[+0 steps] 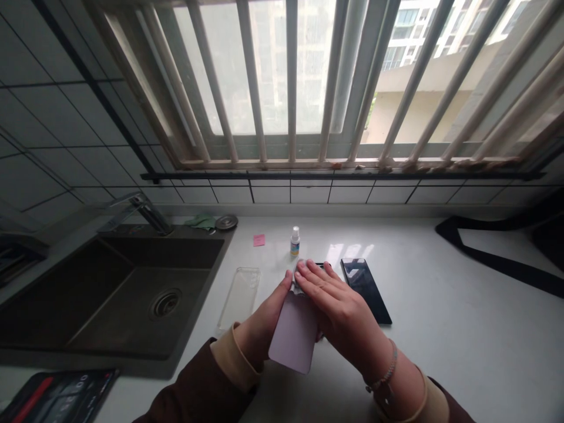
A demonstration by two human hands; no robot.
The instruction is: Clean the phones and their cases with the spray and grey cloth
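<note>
A pale lilac phone [293, 341] is tilted over the counter with its back facing me. My left hand [263, 323] grips it along its left edge, thumb up the side. Over the top end of the phone lies my right hand [337, 308], its fingers flat and pressing a small crumpled grey-white cloth [299, 288] onto the surface. Most of the cloth and the upper part of the phone are hidden under those fingers. Just beyond the fingertips stands a small white spray bottle [295, 242]. To the left lies a clear phone case [239, 298].
A dark flat phone-like slab [366, 291] lies right of my hands. There is a pink sticky note [259, 239] near the bottle. On the left are a sink [132, 247], a faucet [150, 214] and a green cloth [201, 222]. A black strap [506, 258] lies far right.
</note>
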